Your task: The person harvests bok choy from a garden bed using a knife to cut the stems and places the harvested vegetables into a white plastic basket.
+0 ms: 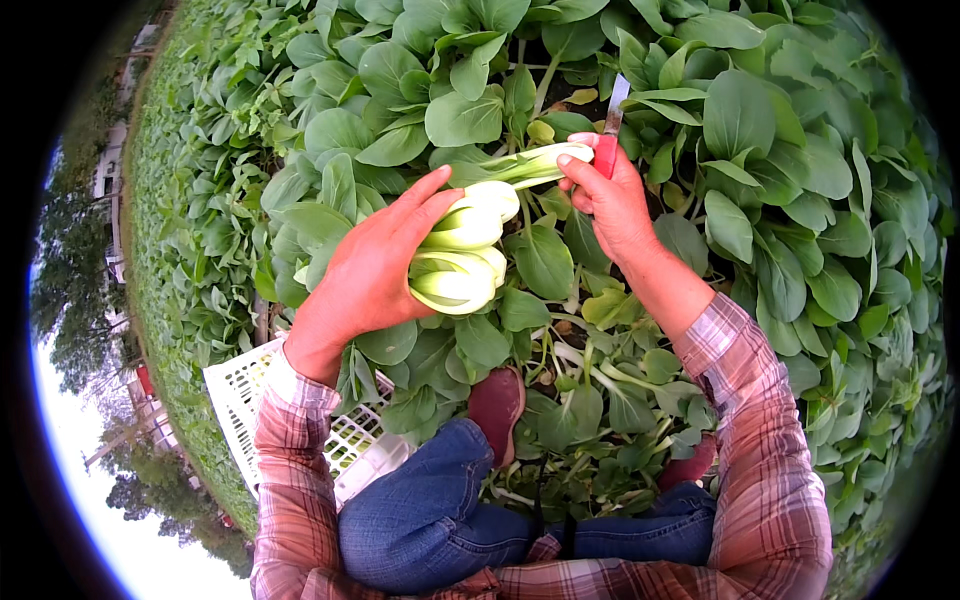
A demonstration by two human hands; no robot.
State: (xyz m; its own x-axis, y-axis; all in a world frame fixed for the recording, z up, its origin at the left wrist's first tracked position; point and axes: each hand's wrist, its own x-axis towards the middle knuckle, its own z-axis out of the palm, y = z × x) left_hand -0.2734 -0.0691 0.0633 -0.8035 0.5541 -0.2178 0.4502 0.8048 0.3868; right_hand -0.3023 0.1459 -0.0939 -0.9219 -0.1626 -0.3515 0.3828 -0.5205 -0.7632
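My left hand (pixel 367 270) is wrapped around several heads of bok choy (pixel 465 225), their pale bases turned to the right. Between the thumb and fingers of my right hand (pixel 615 199) is the pale base of another head of bok choy (pixel 540 163), just above the bunch. The same right hand also holds a knife (pixel 611 124) by its red handle, with the blade pointing up and away from me. Leaves partly hide the far ends of the held heads.
Leafy bok choy plants (pixel 739 120) grow thickly ahead and on both sides. A white perforated plastic crate (pixel 232 409) stands at my left, partly behind my sleeve. Loose leaves and stalks (pixel 600 375) lie around my dark red shoes (pixel 496 416).
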